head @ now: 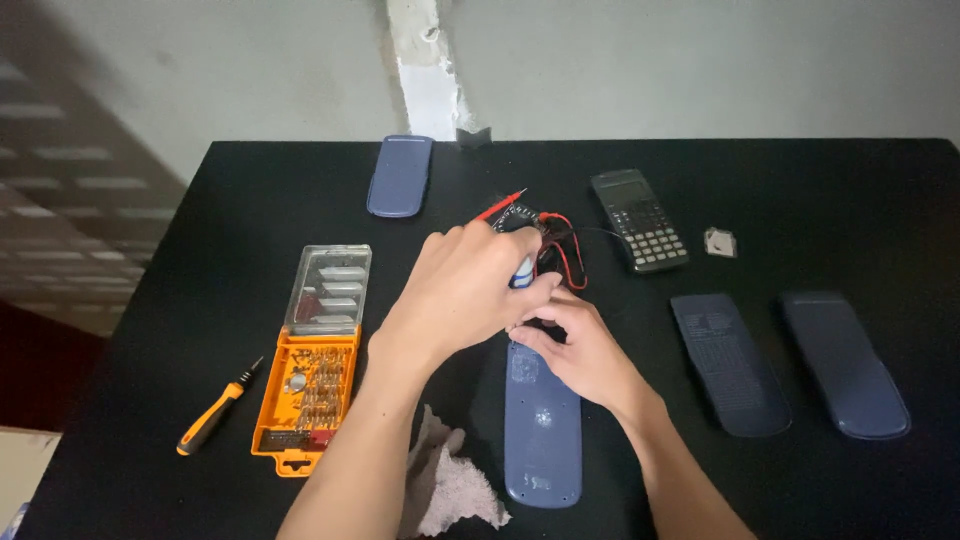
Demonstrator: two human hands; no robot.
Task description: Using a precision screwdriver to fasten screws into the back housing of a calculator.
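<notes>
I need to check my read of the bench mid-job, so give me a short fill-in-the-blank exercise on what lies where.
1. The bit case with its clear lid open is coloured ____.
2. The loose screwdriver lies to the ____ of that case.
3. The right hand rests on the top end of a ____ calculator back cover.
4. The crumpled cloth lies under the ____ forearm.

Missing words: orange; left; blue; left

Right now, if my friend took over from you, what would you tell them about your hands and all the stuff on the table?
Left hand: curled over the top end of the blue case back, pinching a small white-and-blue thing I can't identify.
Right hand: steadying that case back from the right.
Red and black wires lie just beyond the hands.
Nearby: open orange bit set, orange screwdriver, grey cloth, calculator.
Done: case is apart. Left: cannot tell.
</notes>
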